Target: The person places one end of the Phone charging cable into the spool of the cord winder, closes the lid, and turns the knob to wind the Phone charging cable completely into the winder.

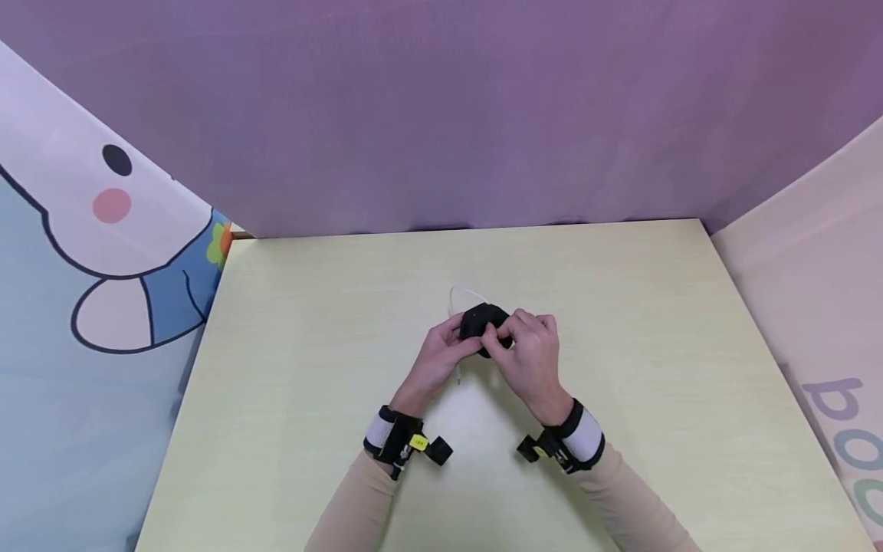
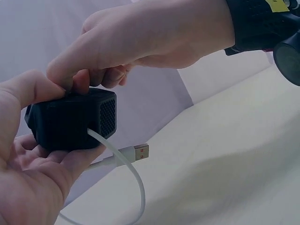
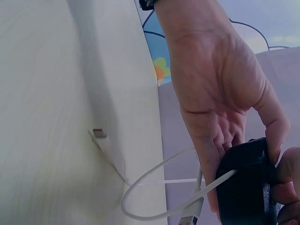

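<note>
The left grip (image 1: 441, 349) holds a black, boxy, mesh-sided device (image 2: 65, 124) between thumb and fingers above the pale counter (image 1: 310, 345); the right grip (image 1: 530, 349) pinches its upper edge. It looks light and rigid, best held by its flat sides, sparing the thin white cable (image 2: 142, 187).

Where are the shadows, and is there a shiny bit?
Head view: soft shadow beside the right arm, pale bright patch on the table between both arms; left wrist view: broad, fuzzy-edged shadow; right wrist view: long shadow streak, box too dark for much detail.
</note>
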A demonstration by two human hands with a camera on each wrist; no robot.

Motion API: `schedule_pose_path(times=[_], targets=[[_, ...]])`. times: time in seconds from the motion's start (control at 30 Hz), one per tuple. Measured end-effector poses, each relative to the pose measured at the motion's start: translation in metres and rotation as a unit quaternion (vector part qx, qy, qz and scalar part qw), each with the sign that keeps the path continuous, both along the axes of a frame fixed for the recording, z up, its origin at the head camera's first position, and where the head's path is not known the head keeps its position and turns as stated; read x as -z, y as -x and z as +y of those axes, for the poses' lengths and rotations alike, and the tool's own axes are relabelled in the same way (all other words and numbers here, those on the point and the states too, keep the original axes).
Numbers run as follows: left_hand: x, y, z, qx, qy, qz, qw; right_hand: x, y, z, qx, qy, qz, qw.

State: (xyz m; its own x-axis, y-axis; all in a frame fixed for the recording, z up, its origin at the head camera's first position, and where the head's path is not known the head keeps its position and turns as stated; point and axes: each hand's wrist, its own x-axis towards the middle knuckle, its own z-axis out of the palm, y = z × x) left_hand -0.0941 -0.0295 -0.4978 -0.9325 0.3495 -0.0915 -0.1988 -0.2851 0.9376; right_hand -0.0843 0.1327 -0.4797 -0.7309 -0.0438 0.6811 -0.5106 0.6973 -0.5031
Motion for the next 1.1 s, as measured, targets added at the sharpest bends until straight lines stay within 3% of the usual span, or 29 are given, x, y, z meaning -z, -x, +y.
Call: schedule_pose_path(times=[0.5, 0.73, 0.87, 1.1], targets=[[-0.001, -0.002, 0.002, -0.008, -0.006, -0.003, 0.9999, -0.001, -0.002, -0.004, 0.017, 0.012, -0.013, 1.0], [-0.002, -0.003, 0.001, -0.008, -0.004, -0.006, 0.9999, 0.0, -0.002, -0.001, 0.005, -0.002, -0.01, 1.0], [0.0, -0.003, -0.001, -0.002, -0.003, -0.005, 1.0, 0.001, 0.0, 0.007, -0.029, -0.023, -0.008, 0.999], [0.0, -0.003, -0.007, 0.01, 0.0, -0.01, 0.9999, -0.001, 0.005, 0.024, -0.139, -0.054, -0.02, 0.989]])
